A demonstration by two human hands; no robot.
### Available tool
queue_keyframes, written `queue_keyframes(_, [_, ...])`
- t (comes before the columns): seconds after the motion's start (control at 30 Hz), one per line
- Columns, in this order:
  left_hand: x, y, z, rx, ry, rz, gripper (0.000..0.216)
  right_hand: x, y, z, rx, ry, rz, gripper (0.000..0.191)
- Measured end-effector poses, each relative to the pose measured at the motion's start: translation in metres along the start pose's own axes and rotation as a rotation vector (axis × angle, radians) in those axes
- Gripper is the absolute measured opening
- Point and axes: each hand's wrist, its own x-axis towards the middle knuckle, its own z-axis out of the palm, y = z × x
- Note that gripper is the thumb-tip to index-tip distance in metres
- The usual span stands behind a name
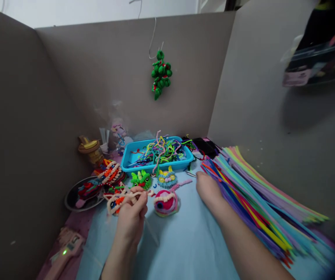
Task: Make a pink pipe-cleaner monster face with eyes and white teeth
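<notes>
Bare forearms (240, 241) come foremost — left hand (132, 214) pinching cream pipe cleaners (121, 195), right hand (210, 190) at a slim metal tool (191, 174) — whether gripped, I cannot tell.

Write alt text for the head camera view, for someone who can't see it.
The left hand pinches cream fuzzy strands above a light blue cloth; the right hand has a metal tool at its fingers. Between them sits a pink fuzzy figure, with a blue tray of tangled pipe cleaners behind and colorful bundles at right.
</notes>
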Motion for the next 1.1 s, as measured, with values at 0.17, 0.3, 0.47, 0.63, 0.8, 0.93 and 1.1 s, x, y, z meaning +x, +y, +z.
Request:
queue_keyframes(0.17, [-0.001,0.003,0.0,-0.031,-0.036,-0.035,0.038,0.004,0.008,0.004,-0.103,-0.084,0.059,0.034])
queue_keyframes(0.3, [0.001,0.004,-0.001,-0.075,-0.012,-0.045,0.045,0.003,0.013,0.003,-0.154,-0.108,0.063,0.03])
queue_keyframes(0.47, [-0.001,0.0,0.001,-0.1,-0.054,-0.101,0.046,0.009,0.023,0.013,-0.209,-0.165,0.034,0.024])
queue_keyframes(0.63, [-0.004,-0.002,0.0,-0.097,-0.091,-0.104,0.044,0.007,0.027,0.02,-0.245,-0.193,-0.041,0.024])
queue_keyframes(0.8, [-0.003,0.002,-0.003,-0.115,-0.075,-0.106,0.046,0.001,0.03,0.014,-0.254,-0.197,-0.094,0.021])
queue_keyframes(0.93, [-0.002,0.004,-0.004,-0.14,-0.056,-0.092,0.049,-0.003,0.026,0.01,-0.235,-0.167,-0.083,0.02])
queue_keyframes(1.1, [0.0,0.007,-0.005,-0.145,-0.059,-0.072,0.05,-0.009,0.018,-0.002,-0.135,-0.1,-0.068,0.018])
